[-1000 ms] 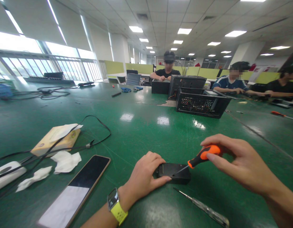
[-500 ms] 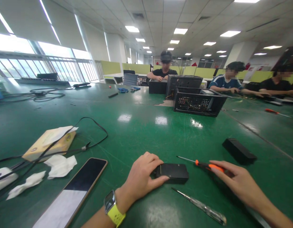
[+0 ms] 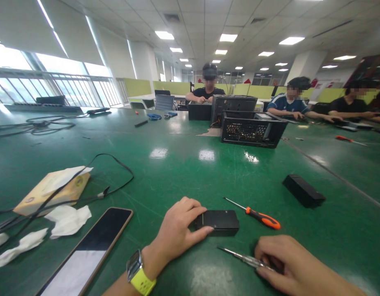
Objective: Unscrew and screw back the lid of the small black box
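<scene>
My left hand (image 3: 177, 232) is wrapped round the left end of a small flat black box (image 3: 219, 220) that lies on the green table (image 3: 177, 164). My right hand (image 3: 288, 267) rests low at the near right, fingers closed over the clear handle of a thin screwdriver (image 3: 242, 257) whose shaft points left. An orange-handled screwdriver (image 3: 258, 216) lies loose on the table just beyond the box. A second black box (image 3: 302, 190) sits farther right.
A phone (image 3: 91, 246), crumpled tissues (image 3: 66, 220), a tissue pack (image 3: 52, 189) and black cables (image 3: 110, 181) lie at the left. Black computer cases (image 3: 251, 129) stand mid-table. Three people sit at the far side, and another screwdriver (image 3: 348, 140) lies near them.
My right hand laid the orange screwdriver down beyond the box, then dropped back to the near right and closed on the clear-handled screwdriver. My left hand stayed on the box.
</scene>
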`<state>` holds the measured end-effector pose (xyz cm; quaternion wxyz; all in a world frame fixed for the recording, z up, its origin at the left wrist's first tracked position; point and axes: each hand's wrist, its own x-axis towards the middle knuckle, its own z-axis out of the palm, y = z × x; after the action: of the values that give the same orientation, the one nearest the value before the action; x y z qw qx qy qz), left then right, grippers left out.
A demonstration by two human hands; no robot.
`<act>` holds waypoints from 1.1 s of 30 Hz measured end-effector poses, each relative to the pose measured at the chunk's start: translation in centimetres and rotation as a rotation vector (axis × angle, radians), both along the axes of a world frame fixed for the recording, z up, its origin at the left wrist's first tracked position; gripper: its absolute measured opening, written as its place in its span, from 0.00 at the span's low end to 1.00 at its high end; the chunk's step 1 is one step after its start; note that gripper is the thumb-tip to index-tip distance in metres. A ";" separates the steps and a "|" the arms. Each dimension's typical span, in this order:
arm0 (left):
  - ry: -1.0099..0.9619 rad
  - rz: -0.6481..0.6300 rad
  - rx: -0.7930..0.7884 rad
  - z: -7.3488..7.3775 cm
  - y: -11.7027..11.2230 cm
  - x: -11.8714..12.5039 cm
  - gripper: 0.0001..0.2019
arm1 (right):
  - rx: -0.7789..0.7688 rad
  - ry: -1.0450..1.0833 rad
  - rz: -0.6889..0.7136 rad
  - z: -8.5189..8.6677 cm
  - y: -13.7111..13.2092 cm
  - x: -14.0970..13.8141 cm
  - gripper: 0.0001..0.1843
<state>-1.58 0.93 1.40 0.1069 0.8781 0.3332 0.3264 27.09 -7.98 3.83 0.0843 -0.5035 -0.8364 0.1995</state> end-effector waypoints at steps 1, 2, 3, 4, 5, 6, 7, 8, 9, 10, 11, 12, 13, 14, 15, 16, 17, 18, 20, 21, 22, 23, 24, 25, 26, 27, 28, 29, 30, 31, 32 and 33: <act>0.000 0.001 -0.001 0.0 0.0 0.0 0.16 | 0.014 0.027 -0.003 0.0 0.2 0.2 0.05; 0.001 0.002 -0.002 0.0 0.0 0.0 0.16 | 0.036 0.053 -0.016 0.0 0.4 0.6 0.06; 0.002 0.003 -0.002 0.0 0.0 0.0 0.16 | 0.063 0.077 -0.035 -0.1 0.6 1.0 0.06; 0.004 0.003 -0.003 -0.1 0.0 0.0 0.16 | 0.090 0.097 -0.054 -0.1 0.8 1.4 0.07; 0.006 0.004 -0.003 -0.1 0.0 0.0 0.16 | 0.112 0.112 -0.069 -0.2 1.0 1.8 0.07; 0.007 0.003 -0.004 0.0 0.0 0.0 0.16 | 0.128 0.123 -0.080 -0.2 1.1 2.2 0.08; 0.005 0.002 -0.005 0.0 0.0 0.0 0.16 | 0.140 0.134 -0.091 -0.3 1.2 2.4 0.08; 0.003 0.002 -0.005 0.0 0.0 0.1 0.16 | 0.151 0.143 -0.101 -0.3 1.2 2.5 0.09; 0.001 0.002 -0.005 0.0 0.0 0.1 0.16 | 0.160 0.150 -0.111 -0.3 1.2 2.6 0.10; -0.001 0.001 -0.004 0.0 0.0 0.1 0.16 | 0.166 0.154 -0.120 -0.2 1.2 2.6 0.11; -0.002 0.000 -0.003 0.0 0.0 0.1 0.16 | 0.168 0.156 -0.124 -0.2 1.2 2.6 0.12; -0.003 0.000 -0.002 0.0 0.0 0.1 0.16 | 0.164 0.156 -0.123 -0.2 1.2 2.6 0.12; -0.003 0.000 -0.002 0.0 0.0 0.1 0.16 | 0.158 0.156 -0.117 -0.1 1.1 2.7 0.12; -0.003 0.000 -0.003 0.0 0.0 0.1 0.16 | 0.151 0.156 -0.108 -0.1 1.1 2.7 0.12; -0.004 0.002 -0.004 0.0 0.0 0.1 0.16 | 0.148 0.157 -0.101 -0.1 1.1 2.8 0.12; -0.004 0.003 -0.005 0.0 0.0 0.1 0.15 | 0.144 0.157 -0.099 0.0 1.1 2.8 0.12; -0.004 0.003 -0.006 0.0 0.0 0.1 0.15 | 0.144 0.157 -0.103 0.0 1.1 2.9 0.12; -0.003 0.003 -0.006 0.0 0.0 0.1 0.15 | 0.146 0.157 -0.108 0.0 1.1 2.9 0.12; -0.003 0.003 -0.001 0.0 0.0 0.1 0.15 | 0.155 0.166 -0.118 0.1 1.2 3.0 0.12; -0.003 0.003 0.000 0.0 0.0 0.1 0.15 | 0.163 0.179 -0.128 0.1 1.2 3.0 0.12; -0.003 0.005 0.002 0.0 0.0 0.1 0.15 | 0.176 0.196 -0.139 0.1 1.3 3.0 0.12; -0.003 0.006 0.003 0.0 0.0 0.1 0.15 | 0.193 0.218 -0.150 0.0 1.4 3.0 0.11; -0.003 0.008 0.002 0.0 0.0 0.1 0.15 | 0.211 0.244 -0.159 0.0 1.5 2.9 0.10; -0.004 0.010 -0.001 0.0 0.0 0.1 0.15 | 0.228 0.269 -0.167 -0.2 1.6 2.9 0.09; -0.005 0.010 -0.005 0.0 0.0 0.1 0.15 | 0.243 0.292 -0.169 -0.4 1.7 2.8 0.09; -0.009 0.010 -0.009 0.0 0.0 0.1 0.15 | 0.258 0.314 -0.164 -0.6 1.8 2.7 0.09; -0.013 0.010 -0.014 -0.1 0.0 0.1 0.16 | 0.272 0.330 -0.161 -0.9 2.0 2.7 0.09; -0.016 0.006 -0.020 -0.1 0.0 0.1 0.16 | 0.288 0.338 -0.162 -1.1 2.2 2.6 0.10; -0.021 0.005 -0.024 -0.1 0.0 0.1 0.16 | 0.309 0.337 -0.169 -1.4 2.3 2.6 0.11; -0.015 0.003 -0.038 -0.2 0.0 0.1 0.16 | 0.336 0.328 -0.175 -1.6 2.5 2.6 0.12; -0.011 -0.001 -0.051 -0.2 0.1 0.1 0.16 | 0.367 0.313 -0.179 -1.7 2.7 2.6 0.13; -0.012 -0.001 -0.062 -0.2 0.1 0.1 0.16 | 0.395 0.291 -0.182 -1.8 2.8 2.7 0.13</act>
<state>-1.45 1.00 1.17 0.1362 0.8726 0.3418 0.3213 29.78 -5.18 1.99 0.3181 -0.5163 -0.7895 0.0943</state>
